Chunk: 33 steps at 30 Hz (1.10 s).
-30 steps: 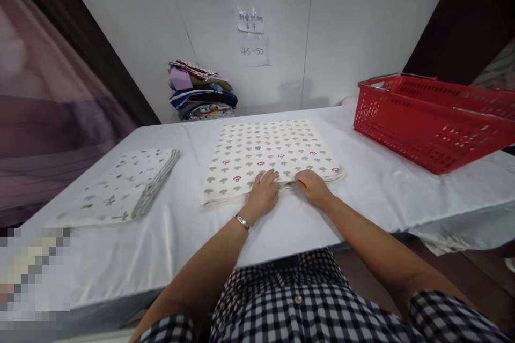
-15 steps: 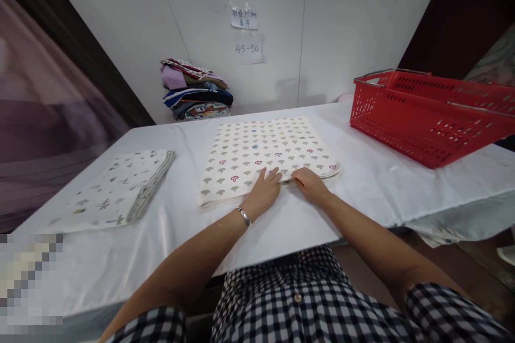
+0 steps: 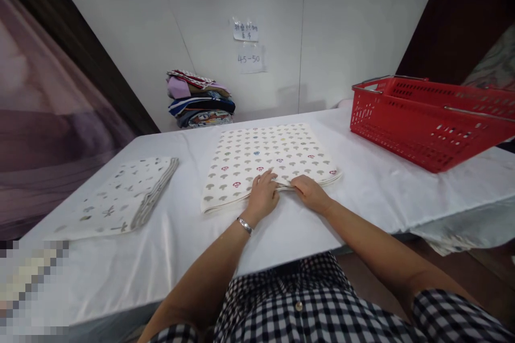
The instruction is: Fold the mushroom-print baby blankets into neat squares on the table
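A folded cream cloth with a small mushroom print (image 3: 265, 158) lies flat in the middle of the white-covered table (image 3: 362, 193). My left hand (image 3: 263, 193) rests on its near edge with fingers spread over the fabric. Right beside it, my right hand (image 3: 309, 193) pinches the same near edge, fingers curled around the layers. The two hands almost touch. A silver bracelet sits on my left wrist.
A second folded cloth with a leaf print (image 3: 120, 198) lies at the left. A stack of folded coloured fabrics (image 3: 199, 99) stands against the back wall. A red plastic basket (image 3: 422, 118) sits at the right, near the table's edge. Paper notes hang on the wall.
Both hands stay on the cloth's near edge, with only slight finger shifts. The camera view has tilted a little; nothing else has moved.
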Available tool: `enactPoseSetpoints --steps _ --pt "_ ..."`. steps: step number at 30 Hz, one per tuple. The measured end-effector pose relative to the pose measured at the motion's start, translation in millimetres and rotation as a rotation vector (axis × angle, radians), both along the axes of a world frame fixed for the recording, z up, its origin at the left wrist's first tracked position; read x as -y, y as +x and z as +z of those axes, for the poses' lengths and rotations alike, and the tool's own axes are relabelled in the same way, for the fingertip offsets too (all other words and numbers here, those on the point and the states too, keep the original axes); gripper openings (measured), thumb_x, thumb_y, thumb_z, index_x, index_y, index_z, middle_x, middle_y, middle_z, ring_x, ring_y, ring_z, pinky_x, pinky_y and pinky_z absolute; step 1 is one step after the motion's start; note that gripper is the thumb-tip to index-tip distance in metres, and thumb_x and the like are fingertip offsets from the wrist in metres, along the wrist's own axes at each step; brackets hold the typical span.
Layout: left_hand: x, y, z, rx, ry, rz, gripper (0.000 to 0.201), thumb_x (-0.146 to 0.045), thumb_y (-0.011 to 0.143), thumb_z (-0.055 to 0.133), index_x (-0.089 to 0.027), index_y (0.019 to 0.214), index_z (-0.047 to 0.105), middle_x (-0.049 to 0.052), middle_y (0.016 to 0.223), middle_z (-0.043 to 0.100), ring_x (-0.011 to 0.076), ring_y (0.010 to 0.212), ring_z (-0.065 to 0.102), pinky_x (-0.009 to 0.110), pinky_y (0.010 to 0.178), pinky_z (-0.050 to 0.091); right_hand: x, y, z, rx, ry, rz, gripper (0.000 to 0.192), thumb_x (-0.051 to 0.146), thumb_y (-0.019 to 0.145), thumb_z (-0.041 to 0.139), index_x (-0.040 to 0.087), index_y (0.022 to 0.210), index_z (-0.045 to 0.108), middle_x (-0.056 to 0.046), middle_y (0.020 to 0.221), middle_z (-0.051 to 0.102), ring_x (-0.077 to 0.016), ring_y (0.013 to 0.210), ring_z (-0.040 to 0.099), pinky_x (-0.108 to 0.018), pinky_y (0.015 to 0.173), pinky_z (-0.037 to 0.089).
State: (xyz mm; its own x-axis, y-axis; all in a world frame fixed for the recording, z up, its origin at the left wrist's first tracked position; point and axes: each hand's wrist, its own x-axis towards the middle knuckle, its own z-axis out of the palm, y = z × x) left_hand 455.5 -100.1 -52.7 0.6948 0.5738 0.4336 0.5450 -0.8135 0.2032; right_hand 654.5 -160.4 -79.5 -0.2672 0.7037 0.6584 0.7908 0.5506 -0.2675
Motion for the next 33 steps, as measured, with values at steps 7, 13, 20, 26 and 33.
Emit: enactPoseSetpoints --steps 7,13,20,26,33 --pt "-6 5 -3.7 0.099 -0.107 0.008 0.016 -0.009 0.071 0.049 -0.021 0.079 0.057 0.005 0.118 0.058 0.0231 0.128 0.039 0.043 0.104 0.034 3 -1 2.3 0.107 -0.066 -0.02 0.022 0.014 0.086 0.049 0.018 0.107 0.054 -0.01 0.105 0.062 -0.0235 0.094 0.055 -0.039 0.08 0.046" --pt "-8 5 -6.3 0.103 -0.112 0.014 0.016 -0.01 0.072 0.049 -0.021 0.081 0.059 0.005 0.117 0.059 0.0225 0.124 0.043 0.042 0.103 0.036 -2 -1 0.8 0.238 -0.078 -0.099 0.018 0.014 0.09 0.045 0.019 0.097 0.06 -0.009 0.107 0.062 -0.0216 0.093 0.054 -0.036 0.077 0.043" --pt "-1 -4 -8.1 -0.068 0.078 -0.028 0.021 -0.012 0.077 0.05 -0.021 0.092 0.062 0.007 0.128 0.054 0.0258 0.13 0.037 0.051 0.109 0.026 4 3 7.8 0.199 -0.042 -0.15 0.02 0.013 0.091 0.042 0.018 0.091 0.061 -0.01 0.107 0.062 -0.0218 0.095 0.054 -0.036 0.077 0.043" --pt "-2 -15 -4.8 -0.168 0.155 0.057 0.022 -0.005 0.078 0.045 -0.017 0.082 0.064 0.011 0.125 0.056 0.0283 0.128 0.04 0.053 0.107 0.03 11 7 5.2 0.238 -0.068 -0.169 0.02 0.012 0.09 0.044 0.019 0.093 0.062 -0.009 0.112 0.061 -0.0227 0.101 0.053 -0.037 0.08 0.042" --pt "-9 -39 -5.2 -0.216 0.189 0.129 0.027 -0.003 0.079 0.042 -0.016 0.081 0.066 0.011 0.125 0.057 0.0299 0.126 0.043 0.055 0.105 0.033 13 9 0.9 0.327 -0.11 -0.214 0.019 0.009 0.089 0.044 0.017 0.089 0.062 -0.01 0.114 0.06 -0.0239 0.102 0.051 -0.039 0.082 0.04"
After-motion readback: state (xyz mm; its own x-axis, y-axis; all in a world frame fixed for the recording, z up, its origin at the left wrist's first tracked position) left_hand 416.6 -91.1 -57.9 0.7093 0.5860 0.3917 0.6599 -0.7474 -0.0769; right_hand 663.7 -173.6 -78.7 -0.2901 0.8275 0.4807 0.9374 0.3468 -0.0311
